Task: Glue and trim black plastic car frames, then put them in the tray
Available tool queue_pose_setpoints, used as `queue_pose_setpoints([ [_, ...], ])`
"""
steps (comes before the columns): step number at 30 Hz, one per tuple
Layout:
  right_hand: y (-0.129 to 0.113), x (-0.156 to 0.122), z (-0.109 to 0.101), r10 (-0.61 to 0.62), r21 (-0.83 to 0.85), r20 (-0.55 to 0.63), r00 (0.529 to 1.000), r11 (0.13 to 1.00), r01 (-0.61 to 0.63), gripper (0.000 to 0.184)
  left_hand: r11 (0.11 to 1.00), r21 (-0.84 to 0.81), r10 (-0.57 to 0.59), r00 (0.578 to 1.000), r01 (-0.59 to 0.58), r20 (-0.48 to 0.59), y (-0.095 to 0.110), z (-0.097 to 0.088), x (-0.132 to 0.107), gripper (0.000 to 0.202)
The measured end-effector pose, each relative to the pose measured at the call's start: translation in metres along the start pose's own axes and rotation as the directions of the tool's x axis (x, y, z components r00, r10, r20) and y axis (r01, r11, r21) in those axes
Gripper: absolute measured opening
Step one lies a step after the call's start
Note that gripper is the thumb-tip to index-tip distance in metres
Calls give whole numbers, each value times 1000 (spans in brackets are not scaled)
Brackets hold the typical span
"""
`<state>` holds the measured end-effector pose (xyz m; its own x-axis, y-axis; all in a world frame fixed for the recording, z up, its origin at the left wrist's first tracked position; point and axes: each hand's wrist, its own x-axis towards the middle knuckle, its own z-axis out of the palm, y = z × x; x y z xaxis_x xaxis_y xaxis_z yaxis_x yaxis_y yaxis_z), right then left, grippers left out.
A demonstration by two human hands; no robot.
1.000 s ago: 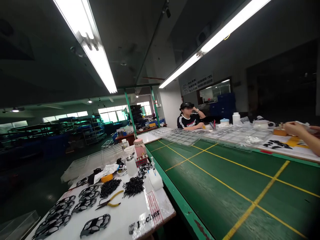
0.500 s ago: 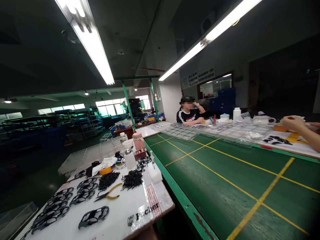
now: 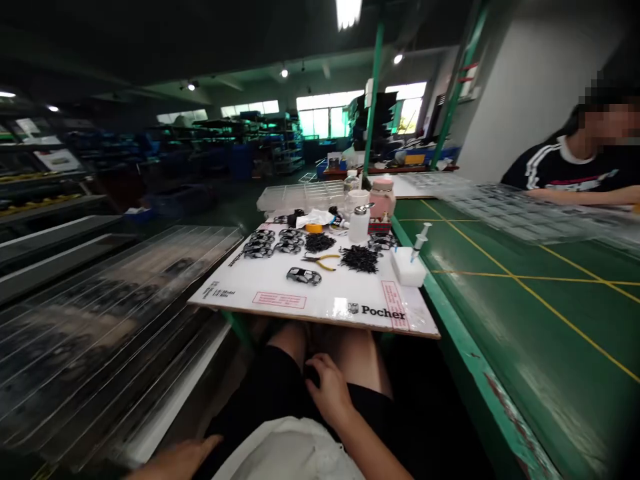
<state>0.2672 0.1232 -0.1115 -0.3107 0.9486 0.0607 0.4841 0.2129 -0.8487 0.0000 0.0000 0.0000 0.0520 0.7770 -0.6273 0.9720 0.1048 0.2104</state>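
Note:
My right hand (image 3: 327, 390) lies on my lap over the black shorts, its fingers loosely bent with a gap to the thumb and nothing visible in them. Low at the left, my left hand (image 3: 183, 459) is beside my thigh, smeared by motion, its fingers unclear. Both hands are away from the white worktable (image 3: 325, 312). On it, a single dark car-body-shaped frame (image 3: 304, 276) lies near the front. Behind it are yellow-handled pliers (image 3: 327, 261), piles of small black parts (image 3: 360, 259) and several more frames (image 3: 259, 244).
A syringe (image 3: 421, 241) stands in a white block (image 3: 409, 268) at the table's right. Behind are a white bottle (image 3: 359, 225) and a pink jar (image 3: 382, 195). Clear trays (image 3: 125, 313) line the left. A green conveyor (image 3: 500, 313) runs along the right; a person (image 3: 575, 160) sits beyond it.
The view has swung left and down, so the worktable is now in front and my lap and both hands have come into sight. The other person's hands at far right have left the view.

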Motion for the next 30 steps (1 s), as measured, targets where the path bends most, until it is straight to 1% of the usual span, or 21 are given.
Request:
queue_pose_setpoints([
  [1, 0, 0, -1, 8, 9, 4, 1000, 1000, -8, 39, 1000, -29, -10, 996, 12, 85, 3, -16, -5, 70],
  [2, -1, 0, -2, 15, 22, 8, 1000, 1000, -15, 38, 998, -63, 36, 991, -28, 130, 9, -34, -8, 73],
  [3, -3, -1, -3, 22, 39, 18, 1000, 999, -23, 36, 988, -113, 119, 983, -103, 143, 17, -55, -10, 73],
  [4, -5, -3, -4, 30, 61, 35, 999, 998, -32, 31, 965, -175, 213, 973, -196, 83, 27, -76, -9, 70],
  [5, -9, -5, -5, 39, 84, 58, 998, 996, -44, 24, 925, -237, 304, 953, -297, -9, 37, -96, -5, 67],
  [6, -14, -7, -9, 52, 107, 84, 995, 992, -60, 17, 879, -278, 370, 922, -388, -118, 47, -116, 1, 63],
  [7, -20, -10, -15, 63, 134, 110, 992, 988, -78, 14, 832, -304, 406, 883, -464, -234, 56, -134, 11, 55],
  [8, -28, -13, -23, 71, 162, 126, 990, 983, -91, 18, 792, -309, 421, 838, -526, -347, 64, -151, 24, 48],
  [9, -38, -15, -35, 68, 189, 130, 989, 978, -92, 22, 771, -282, 413, 786, -570, -460, 71, -168, 39, 41],
  [10, -49, -16, -50, 39, 230, 121, 992, 971, -66, 25, 775, -224, 398, 732, -591, -553, 76, -183, 56, 39],
  [11, -61, -15, -68, -16, 242, 82, 996, 970, -4, 27, 794, -165, 379, 688, -585, -619, 80, -197, 75, 38],
  [12, -72, -13, -87, -101, 216, 49, 994, 972, 89, 28, 815, -111, 364, 652, -569, -665, 84, -209, 95, 39],
  [13, -84, -8, -106, -163, 173, -2, 987, 972, 160, 28, 826, -56, 388, 637, -561, -667, 86, -220, 115, 43],
  [14, -93, -1, -125, -189, 126, -56, 980, 973, 194, 26, 829, 6, 436, 639, -560, -633, 88, -229, 135, 50],
  [17, -112, 27, -169, -127, 7, -278, 952, 991, 134, 26, 798, 132, 584, 698, -589, -414, 91, -244, 184, 73],
  [19, -116, 45, -185, -83, -35, -387, 918, 997, 75, 28, 773, 139, 628, 716, -619, -306, 90, -247, 205, 74],
  [20, -116, 54, -190, -70, -46, -418, 906, 997, 56, 28, 762, 124, 641, 713, -635, -285, 89, -248, 212, 69],
  [22, -117, 71, -195, -59, -61, -451, 891, 998, 35, 28, 741, 85, 659, 695, -667, -287, 87, -251, 222, 58],
  [24, -117, 87, -198, -52, -62, -462, 885, 998, 26, 27, 727, 35, 665, 690, -686, -286, 85, -257, 226, 51],
  [27, -118, 109, -203, -64, -61, -450, 891, 997, 41, 26, 730, -66, 652, 722, -680, -232, 85, -271, 227, 49],
  [30, -117, 130, -213, -88, -68, -395, 914, 995, 67, 28, 711, -292, 628, 765, -640, -145, 95, -288, 224, 52],
])
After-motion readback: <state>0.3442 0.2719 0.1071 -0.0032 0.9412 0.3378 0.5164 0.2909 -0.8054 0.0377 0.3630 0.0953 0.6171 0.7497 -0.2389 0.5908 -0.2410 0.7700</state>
